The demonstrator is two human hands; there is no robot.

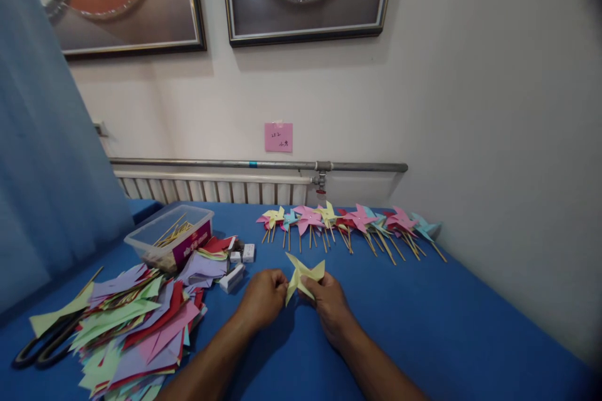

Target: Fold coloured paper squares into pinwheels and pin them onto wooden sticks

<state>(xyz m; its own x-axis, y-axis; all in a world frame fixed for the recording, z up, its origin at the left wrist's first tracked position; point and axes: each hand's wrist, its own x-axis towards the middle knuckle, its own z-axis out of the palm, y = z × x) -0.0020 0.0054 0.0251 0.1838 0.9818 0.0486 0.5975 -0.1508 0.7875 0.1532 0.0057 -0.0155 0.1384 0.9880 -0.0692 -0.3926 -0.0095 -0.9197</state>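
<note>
A pale yellow paper pinwheel (297, 278) with folded blades is held above the blue table. My right hand (332, 307) grips it from the right, thumb pressed on its middle and the other fingers behind the paper. On the other side, my left hand (264, 298) is closed, its fingertips bent right beside the left blade. Whatever those fingers pinch is hidden. No stick shows on this pinwheel.
Finished pinwheels (360, 218) on sticks lie in a row along the back. To the left are a plastic box (141, 239) of sticks, small white boxes (232, 278), a stack of coloured paper (136, 326) and black-handled scissors (51, 341). A blue curtain (51, 138) hangs at left.
</note>
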